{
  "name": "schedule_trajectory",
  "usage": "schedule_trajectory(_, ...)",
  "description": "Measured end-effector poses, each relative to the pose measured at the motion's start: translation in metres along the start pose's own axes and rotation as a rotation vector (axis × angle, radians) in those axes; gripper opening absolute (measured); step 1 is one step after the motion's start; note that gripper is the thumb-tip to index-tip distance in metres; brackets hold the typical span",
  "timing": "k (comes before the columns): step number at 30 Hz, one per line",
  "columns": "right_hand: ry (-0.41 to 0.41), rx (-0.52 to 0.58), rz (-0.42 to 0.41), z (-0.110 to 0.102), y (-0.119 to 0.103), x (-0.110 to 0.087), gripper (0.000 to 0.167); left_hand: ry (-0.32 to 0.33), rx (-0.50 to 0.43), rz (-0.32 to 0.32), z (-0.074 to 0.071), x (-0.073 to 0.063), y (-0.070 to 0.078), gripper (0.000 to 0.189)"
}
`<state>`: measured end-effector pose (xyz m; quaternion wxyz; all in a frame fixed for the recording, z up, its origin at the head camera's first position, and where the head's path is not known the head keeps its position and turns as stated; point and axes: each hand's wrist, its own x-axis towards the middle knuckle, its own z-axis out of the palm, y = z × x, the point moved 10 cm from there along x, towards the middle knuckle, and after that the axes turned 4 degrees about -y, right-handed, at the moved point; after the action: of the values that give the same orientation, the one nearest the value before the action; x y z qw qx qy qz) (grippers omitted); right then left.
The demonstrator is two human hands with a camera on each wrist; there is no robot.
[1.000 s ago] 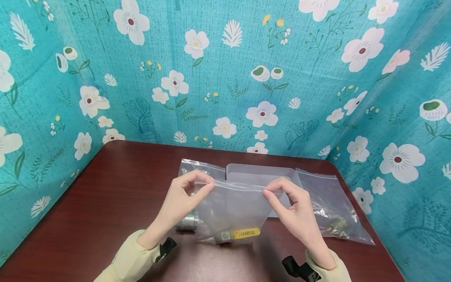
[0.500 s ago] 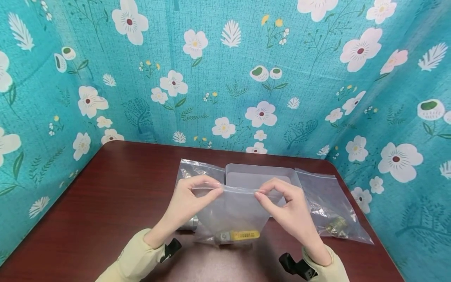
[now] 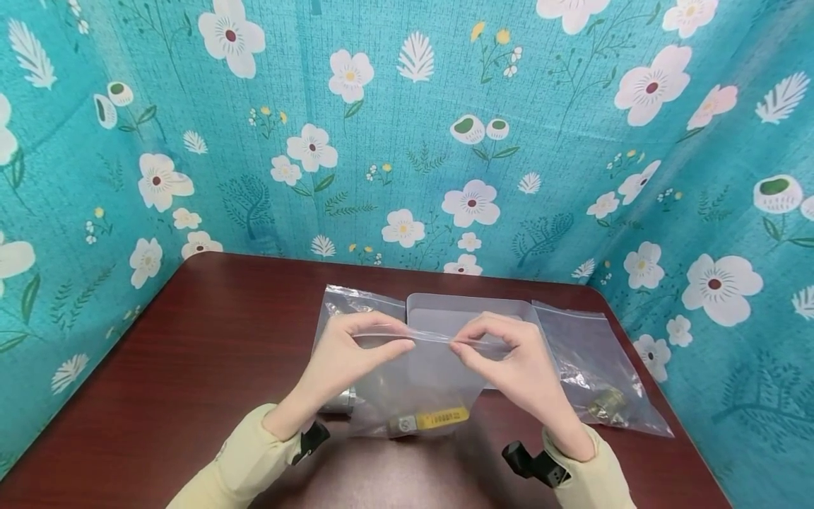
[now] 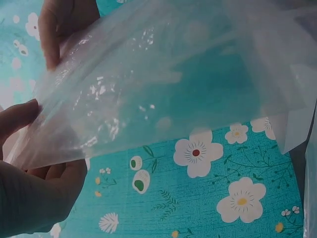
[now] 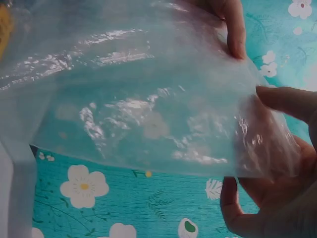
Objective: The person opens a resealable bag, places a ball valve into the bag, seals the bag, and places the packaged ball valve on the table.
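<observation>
Between both hands hangs a clear zip bag [image 3: 439, 375], upright, its zip strip along the top. Inside at the bottom lies a metal piece [image 3: 403, 425] with a yellow handle or label [image 3: 443, 417] bearing dark print; its exact kind is unclear. My left hand [image 3: 346, 353] pinches the strip between thumb and fingers on the left. On the other side, my right hand [image 3: 515, 357] pinches the strip, the fingertips of both hands a short way apart. In the wrist views, the bag's film [image 4: 148, 89] stretches out from the pinching fingers.
Behind the held bag stands a translucent plastic box [image 3: 470, 305]. To its right lies a zip bag [image 3: 575, 353] with a brass-coloured fitting [image 3: 607, 405]. Another zip bag [image 3: 362, 300] lies to the left, by a silvery cylinder [image 3: 339, 401] partly hidden by my left hand. The dark red table [image 3: 254, 318] meets a flowered curtain [image 3: 381, 141].
Along the zip strip the hands have come closer together: the left moved right and the right moved left. The bag stays pinched in both.
</observation>
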<state>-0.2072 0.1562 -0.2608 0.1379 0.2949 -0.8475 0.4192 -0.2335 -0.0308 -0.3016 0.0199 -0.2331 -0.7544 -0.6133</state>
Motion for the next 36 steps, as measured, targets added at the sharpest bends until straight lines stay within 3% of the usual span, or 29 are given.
schedule_trajectory(6,-0.055,-0.013,-0.055,0.006,-0.008,0.006,0.017,0.001,-0.008,0.026,0.001,0.002,0.005,0.012)
schedule_trajectory(14,-0.07,-0.064,-0.091,0.01,-0.019,0.014,0.016,-0.041,-0.018,0.031,0.003,0.007,0.009,0.014)
schedule_trajectory(20,-0.1,-0.067,-0.139,0.016,-0.026,0.019,0.015,-0.082,0.079,0.06,0.011,0.01,0.016,0.012)
schedule_trajectory(26,-0.073,-0.104,-0.161,0.017,-0.028,0.02,0.01,-0.068,0.151,0.151,0.012,0.009,0.025,0.01)
schedule_trajectory(33,-0.026,-0.162,-0.105,0.002,-0.014,0.014,0.017,0.011,0.177,0.11,-0.005,0.007,0.012,0.011)
schedule_trajectory(36,-0.038,-0.17,-0.118,0.002,-0.012,0.011,0.015,-0.006,0.199,0.126,-0.006,0.005,0.013,0.01)
